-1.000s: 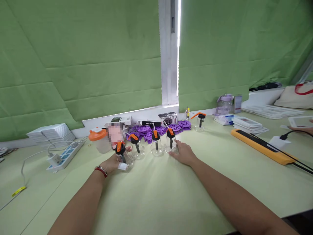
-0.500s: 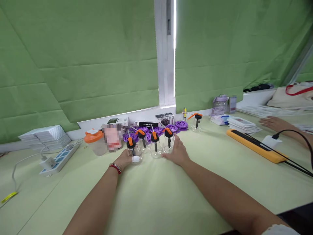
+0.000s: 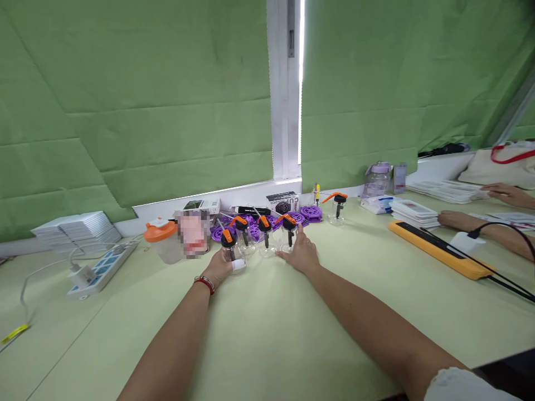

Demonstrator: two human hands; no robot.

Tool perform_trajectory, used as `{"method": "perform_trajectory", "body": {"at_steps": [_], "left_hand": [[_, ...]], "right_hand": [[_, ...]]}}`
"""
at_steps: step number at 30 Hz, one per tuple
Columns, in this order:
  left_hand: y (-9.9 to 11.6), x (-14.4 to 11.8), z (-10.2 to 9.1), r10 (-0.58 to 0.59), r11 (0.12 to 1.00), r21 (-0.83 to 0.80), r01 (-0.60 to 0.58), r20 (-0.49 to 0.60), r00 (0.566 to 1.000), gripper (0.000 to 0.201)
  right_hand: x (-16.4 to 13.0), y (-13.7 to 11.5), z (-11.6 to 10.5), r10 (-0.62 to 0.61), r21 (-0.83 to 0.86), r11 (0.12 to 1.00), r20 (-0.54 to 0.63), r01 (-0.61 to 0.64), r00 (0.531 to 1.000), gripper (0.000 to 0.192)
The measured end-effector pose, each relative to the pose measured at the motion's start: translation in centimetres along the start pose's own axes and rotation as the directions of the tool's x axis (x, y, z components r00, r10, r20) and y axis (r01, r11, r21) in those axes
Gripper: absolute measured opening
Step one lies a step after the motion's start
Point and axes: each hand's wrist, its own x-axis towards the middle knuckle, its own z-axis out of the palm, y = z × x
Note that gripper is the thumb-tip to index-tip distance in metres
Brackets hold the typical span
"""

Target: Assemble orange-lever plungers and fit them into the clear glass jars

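Small clear jars with black lids and orange levers stand in a cluster on the pale green table. My left hand (image 3: 219, 268) is wrapped round the leftmost jar (image 3: 228, 240), a white wrap showing on one finger. Curled against the side of the rightmost jar of the cluster (image 3: 289, 224) is my right hand (image 3: 304, 252), its thumb toward the front. Between them are a front jar (image 3: 265, 227) and another jar (image 3: 242, 227), neither in my grasp. One more jar (image 3: 339, 207) stands apart to the right, its lever pointing left.
Behind the cluster lie purple openwork discs (image 3: 311, 213) and a cup holder box (image 3: 284, 204). Leftward are an orange-lidded shaker (image 3: 161, 239) and a power strip (image 3: 104, 272). An orange-yellow bar (image 3: 438, 249) lies right, near another person's hands (image 3: 453, 219).
My left hand has moved slightly right with its jar. The front middle jar sits farther back, nearer the others. At the right, the other person's hands have shifted, with two now showing.
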Motion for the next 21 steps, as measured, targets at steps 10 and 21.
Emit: {"method": "perform_trajectory", "body": {"at_steps": [10, 21], "left_hand": [[0.0, 0.2, 0.2, 0.012, 1.0, 0.004, -0.012, -0.045, 0.999, 0.064], [0.1, -1.7, 0.0, 0.009, 1.0, 0.025, -0.006, -0.118, 0.993, 0.056]], "right_hand": [[1.1, 0.2, 0.8, 0.012, -0.041, 0.999, 0.023, -0.011, 1.0, 0.118], [-0.2, 0.5, 0.6, -0.012, -0.008, 1.0, -0.077, 0.012, 0.997, 0.121]]}}
